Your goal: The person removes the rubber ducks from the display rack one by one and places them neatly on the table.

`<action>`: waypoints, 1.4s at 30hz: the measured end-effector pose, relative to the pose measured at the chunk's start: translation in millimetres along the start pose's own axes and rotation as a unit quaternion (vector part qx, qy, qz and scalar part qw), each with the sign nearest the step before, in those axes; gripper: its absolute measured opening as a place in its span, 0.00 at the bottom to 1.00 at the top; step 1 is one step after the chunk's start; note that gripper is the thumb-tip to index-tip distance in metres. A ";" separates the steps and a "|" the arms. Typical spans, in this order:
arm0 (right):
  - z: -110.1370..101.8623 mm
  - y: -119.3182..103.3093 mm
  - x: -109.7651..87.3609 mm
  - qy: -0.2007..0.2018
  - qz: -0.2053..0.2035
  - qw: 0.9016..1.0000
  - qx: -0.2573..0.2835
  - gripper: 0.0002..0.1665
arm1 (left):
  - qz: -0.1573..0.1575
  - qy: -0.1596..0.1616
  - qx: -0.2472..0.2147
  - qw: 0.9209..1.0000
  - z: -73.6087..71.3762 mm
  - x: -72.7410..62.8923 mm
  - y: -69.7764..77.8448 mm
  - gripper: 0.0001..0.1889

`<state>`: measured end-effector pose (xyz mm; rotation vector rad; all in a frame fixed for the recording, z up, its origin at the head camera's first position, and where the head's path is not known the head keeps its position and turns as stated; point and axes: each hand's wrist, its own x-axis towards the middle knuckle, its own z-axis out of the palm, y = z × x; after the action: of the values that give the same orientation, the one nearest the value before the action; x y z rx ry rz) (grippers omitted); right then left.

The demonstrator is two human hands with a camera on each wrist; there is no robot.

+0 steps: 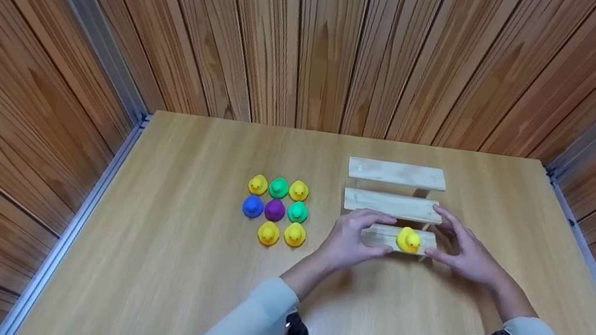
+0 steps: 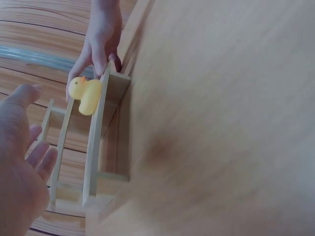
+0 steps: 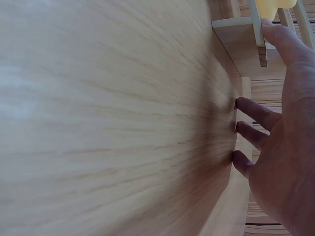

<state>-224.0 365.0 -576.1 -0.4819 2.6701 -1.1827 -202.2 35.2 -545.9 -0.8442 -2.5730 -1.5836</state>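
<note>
A yellow rubber duck [image 1: 408, 240] sits on the lowest step of a three-step wooden stand [image 1: 393, 205], right of that step's middle. My left hand [image 1: 353, 241] is spread at the step's left end, thumb and fingers apart; the left wrist view shows nothing in its grasp. At the right end my right hand [image 1: 465, 253] has its fingers extended. In the right wrist view its thumb [image 3: 288, 42] lies at the step's edge close to the duck, seemingly touching the wood, while the other fingers point past the stand's side.
Left of the stand several rubber ducks stand in three rows on the wooden table [image 1: 171, 267]: yellow ones, two green ducks [image 1: 278, 188], a blue duck [image 1: 252, 206] and a purple duck [image 1: 274, 210]. Wood-panelled walls [image 1: 322, 47] with metal edging enclose the table.
</note>
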 end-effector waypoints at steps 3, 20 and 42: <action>0.2 -0.1 0.3 0.001 0.001 1.000 -0.002 0.60 | 0.003 -0.002 0.002 1.000 7.0 3.9 2.5 0.25; -1.1 1.6 1.4 -0.006 -0.019 1.000 0.016 0.59 | 0.037 0.012 0.000 0.999 39.7 23.7 3.2 0.24; 0.7 -0.3 0.6 -0.001 -0.023 1.000 0.021 0.58 | -0.025 0.009 -0.002 1.000 57.9 29.3 -5.7 0.22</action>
<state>-224.3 364.1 -576.4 -0.5405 2.6402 -1.2472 -214.3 94.2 -571.0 -0.7677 -2.5990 -1.6008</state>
